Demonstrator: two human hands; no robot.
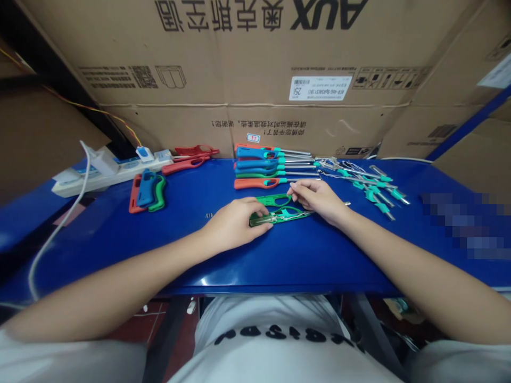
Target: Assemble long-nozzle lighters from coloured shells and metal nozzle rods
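Observation:
A green plastic lighter handle [279, 213] lies open on the blue table [279, 255] in the middle. My left hand [233, 223] grips its left end with curled fingers. My right hand [319, 199] pinches the right end, where a thin metal tube sticks out to the right. A second green shell half [273, 200] sits just behind, between the two hands.
Finished long-nosed lighters [263, 165] in blue, green and orange are stacked behind the hands. Loose metal tubes with teal tips [367, 183] lie to the right. Empty handle shells [147, 191] and red ones [187, 158] lie at left, by a white power strip [107, 170]. Cardboard boxes [255, 80] wall the back.

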